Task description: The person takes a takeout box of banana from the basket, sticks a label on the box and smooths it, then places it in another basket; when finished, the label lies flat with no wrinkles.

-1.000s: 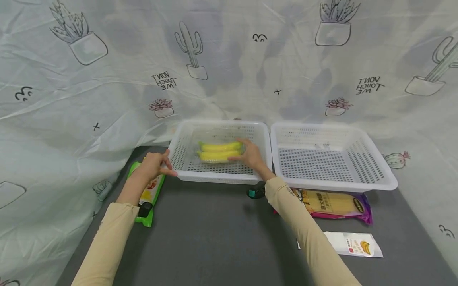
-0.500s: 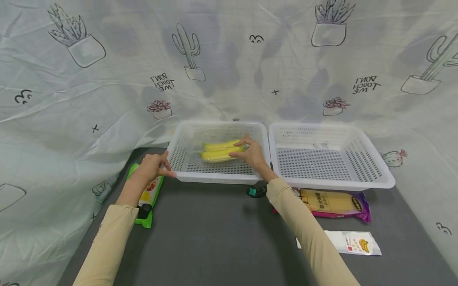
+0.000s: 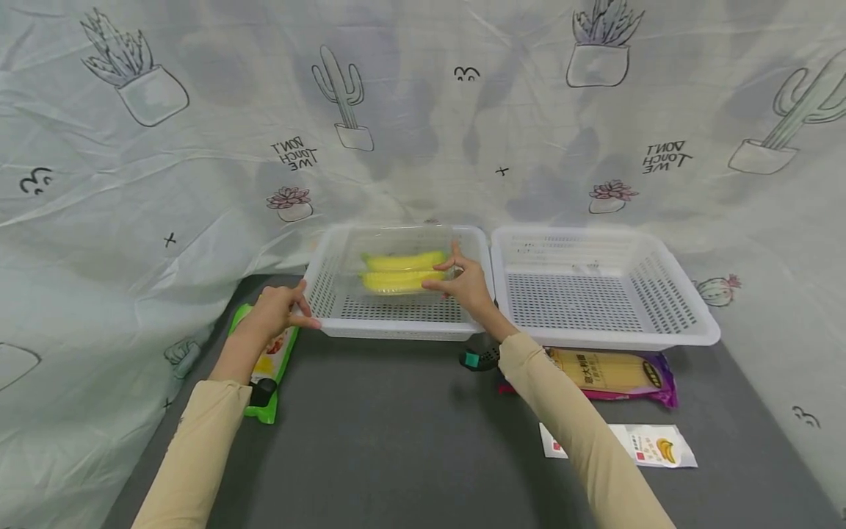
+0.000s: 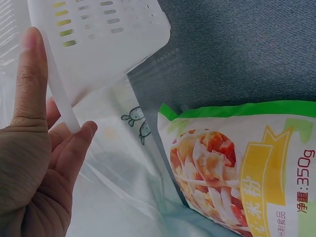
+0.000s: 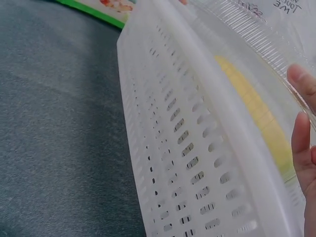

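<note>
Two yellow bananas [image 3: 396, 282] lie in a clear plastic box [image 3: 403, 239] inside the left white basket [image 3: 390, 330]. My right hand [image 3: 471, 288] pinches the box's right edge between thumb and fingers. In the right wrist view, thumb and finger meet at the box's clear rim, next to the basket's wall [image 5: 237, 123]. My left hand [image 3: 274, 314] holds the basket's left front corner. From the left wrist, its thumb shows on one side of the rim and curled fingers on the other. Beneath my left wrist lies a green-and-white food packet [image 4: 232, 168].
A second white basket [image 3: 608, 339] stands directly to the right. In front of it lie a purple spaghetti pack [image 3: 621, 371] and a white packet with a banana picture [image 3: 651, 445]. A patterned cloth [image 3: 410, 110] hangs behind the dark table [image 3: 383, 441].
The clear box tilted, then came back level, sitting slightly higher in the basket view. My right hand stays at its edge. The left hand keeps its hold on the rim.
</note>
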A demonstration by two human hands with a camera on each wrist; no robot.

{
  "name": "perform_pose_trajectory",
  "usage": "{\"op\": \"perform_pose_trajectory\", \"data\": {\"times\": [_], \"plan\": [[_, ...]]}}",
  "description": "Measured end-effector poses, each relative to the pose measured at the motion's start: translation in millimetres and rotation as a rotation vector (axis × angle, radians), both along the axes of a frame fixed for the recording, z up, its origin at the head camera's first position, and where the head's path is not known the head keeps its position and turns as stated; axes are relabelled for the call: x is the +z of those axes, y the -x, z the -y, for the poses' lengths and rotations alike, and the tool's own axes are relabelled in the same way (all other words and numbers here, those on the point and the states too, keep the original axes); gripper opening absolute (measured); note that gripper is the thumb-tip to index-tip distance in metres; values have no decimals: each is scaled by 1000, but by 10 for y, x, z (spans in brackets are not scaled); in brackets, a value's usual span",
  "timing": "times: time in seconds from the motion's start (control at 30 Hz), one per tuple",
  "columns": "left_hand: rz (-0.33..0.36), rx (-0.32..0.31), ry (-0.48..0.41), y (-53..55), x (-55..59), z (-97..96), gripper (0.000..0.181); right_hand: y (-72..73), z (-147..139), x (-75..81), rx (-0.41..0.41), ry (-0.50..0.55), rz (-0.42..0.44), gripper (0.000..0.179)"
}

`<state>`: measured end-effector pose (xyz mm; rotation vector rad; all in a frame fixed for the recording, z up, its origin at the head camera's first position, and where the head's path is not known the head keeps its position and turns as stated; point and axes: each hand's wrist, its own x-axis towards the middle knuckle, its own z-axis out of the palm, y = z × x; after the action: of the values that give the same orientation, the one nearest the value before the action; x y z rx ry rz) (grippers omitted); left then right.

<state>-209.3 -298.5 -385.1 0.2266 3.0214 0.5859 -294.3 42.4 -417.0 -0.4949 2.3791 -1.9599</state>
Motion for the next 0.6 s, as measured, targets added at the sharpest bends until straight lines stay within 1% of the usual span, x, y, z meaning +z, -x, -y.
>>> {"op": "perform_pose_trajectory", "data": {"times": [0.13,0.27,0.33,0.4,0.5,0.6], "plan": [[-22,-17,8,-1,-13,3,26,-45,-23,23,15,35,-34,35],[-12,-9,11,-5,-12,5,26,-122,-49,87,55,91,-72,35],[-4,-5,9,-4,-11,0,27,-184,-65,145,68,119,-75,35],[-1,-3,10,-2,-11,-8,28,-217,-82,166,76,145,-76,34],[0,1,7,-1,-9,-19,28,-240,-99,160,73,160,-65,33],[2,12,11,0,-9,-19,28,-227,-112,106,66,164,-60,34]]}}
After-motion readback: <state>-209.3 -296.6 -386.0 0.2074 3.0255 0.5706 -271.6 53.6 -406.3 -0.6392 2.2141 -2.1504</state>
